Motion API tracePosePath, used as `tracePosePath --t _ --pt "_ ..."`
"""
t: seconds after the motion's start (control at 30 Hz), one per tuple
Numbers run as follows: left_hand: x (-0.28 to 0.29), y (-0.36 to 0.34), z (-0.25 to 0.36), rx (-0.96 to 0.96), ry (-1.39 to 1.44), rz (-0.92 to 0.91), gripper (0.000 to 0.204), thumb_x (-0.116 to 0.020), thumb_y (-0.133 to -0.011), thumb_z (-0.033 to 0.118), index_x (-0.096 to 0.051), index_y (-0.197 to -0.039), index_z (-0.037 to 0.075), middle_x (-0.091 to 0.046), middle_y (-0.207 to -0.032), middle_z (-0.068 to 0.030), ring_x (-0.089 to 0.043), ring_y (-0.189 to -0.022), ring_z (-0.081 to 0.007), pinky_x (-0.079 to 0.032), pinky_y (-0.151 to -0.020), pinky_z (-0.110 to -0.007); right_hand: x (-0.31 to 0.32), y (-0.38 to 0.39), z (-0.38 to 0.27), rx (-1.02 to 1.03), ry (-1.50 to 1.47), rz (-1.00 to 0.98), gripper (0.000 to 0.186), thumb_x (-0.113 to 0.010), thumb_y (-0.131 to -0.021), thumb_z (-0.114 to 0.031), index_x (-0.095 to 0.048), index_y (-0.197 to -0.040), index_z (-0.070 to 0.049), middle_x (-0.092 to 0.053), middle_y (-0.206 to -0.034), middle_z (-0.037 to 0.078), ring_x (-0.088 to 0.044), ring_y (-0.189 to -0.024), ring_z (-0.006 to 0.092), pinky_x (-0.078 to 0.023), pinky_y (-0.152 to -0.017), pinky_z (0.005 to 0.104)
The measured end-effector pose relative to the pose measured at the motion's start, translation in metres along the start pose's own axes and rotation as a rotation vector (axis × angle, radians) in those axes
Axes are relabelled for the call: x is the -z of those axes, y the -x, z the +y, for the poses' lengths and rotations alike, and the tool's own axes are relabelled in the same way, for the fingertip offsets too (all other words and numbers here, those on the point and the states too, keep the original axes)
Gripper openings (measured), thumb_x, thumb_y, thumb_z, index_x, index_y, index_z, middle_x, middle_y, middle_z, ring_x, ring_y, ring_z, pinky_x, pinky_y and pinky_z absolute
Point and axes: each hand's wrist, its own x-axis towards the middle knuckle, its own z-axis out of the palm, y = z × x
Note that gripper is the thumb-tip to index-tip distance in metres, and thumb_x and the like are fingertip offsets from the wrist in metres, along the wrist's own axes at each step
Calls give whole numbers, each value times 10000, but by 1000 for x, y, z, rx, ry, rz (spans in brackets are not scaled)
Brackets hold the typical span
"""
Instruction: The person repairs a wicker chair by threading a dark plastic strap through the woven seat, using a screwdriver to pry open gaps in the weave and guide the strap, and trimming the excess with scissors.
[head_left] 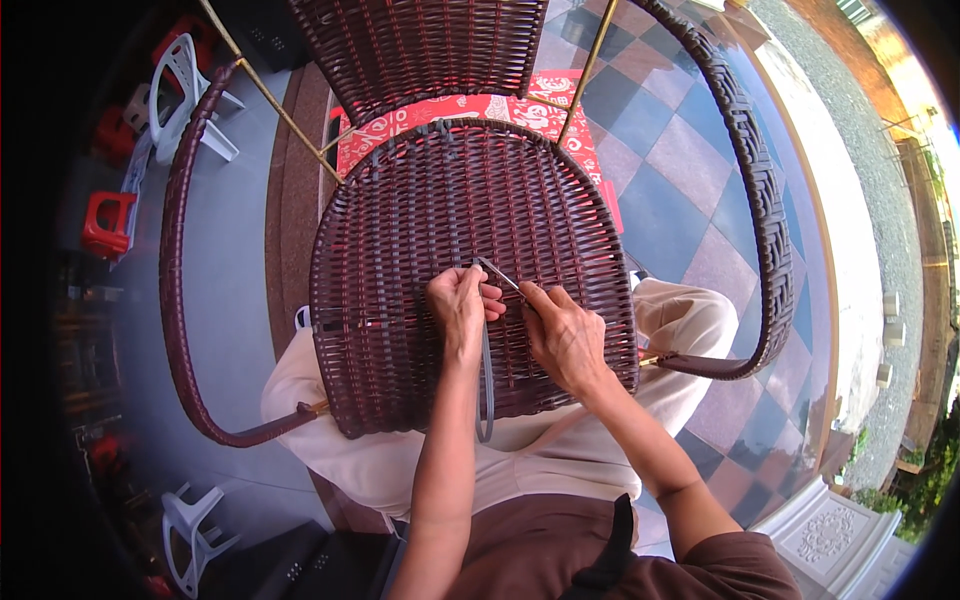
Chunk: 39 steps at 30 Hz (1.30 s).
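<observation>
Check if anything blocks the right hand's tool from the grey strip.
Nothing visible does. The right hand holds the metal tool with its tip beside the left hand; the grey strip hangs below that hand over the woven seat. I can't see behind the hands.

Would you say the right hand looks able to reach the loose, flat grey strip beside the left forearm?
Probably yes: nothing visible blocks the gap between the right hand and the flat grey strip, though that hand grips a thin silver metal tool.
</observation>
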Motion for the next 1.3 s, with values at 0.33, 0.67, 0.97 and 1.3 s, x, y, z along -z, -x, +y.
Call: tracePosePath --t 0.33,0.67,0.97,1.3 --pt "1 0 0 1 12 -4 201 -507 -808 145 -543 -718 -32 -575 -571 -116 -522 -368 -148 -408 -333 -217 -13 3 2 38 7 -4 362 -551 -789 -74 -509 -1147 -109 -520 -776 89 -558 -557 285 -440 -465 368" --pt "1 4 -3 -24 32 7 236 -515 -845 191 -554 -752 -22 -575 -583 -106 -504 -360 -129 -370 -327 -202 -28 12 10 134 -12 127 409 -559 -781 -42 -500 -1183 -88 -481 -739 79 -529 -512 246 -405 -418 341" --pt "3 2 5 22 -1 -4 202 -518 -803 161 -557 -690 -2 -575 -567 -91 -493 -359 -117 -362 -341 -202 -28 13 11 151 15 112 497 -549 -734 -39 -447 -1218 -82 -471 -790 87 -564 -552 247 -446 -438 355" --pt "-2 0 2 23 31 24 226 -536 -856 178 -557 -727 -6 -570 -566 -79 -485 -360 -104 -348 -332 -196 -28 12 9 149 -1 156 404 -568 -776 -30 -509 -1172 -78 -480 -731 75 -514 -515 238 -402 -419 335"
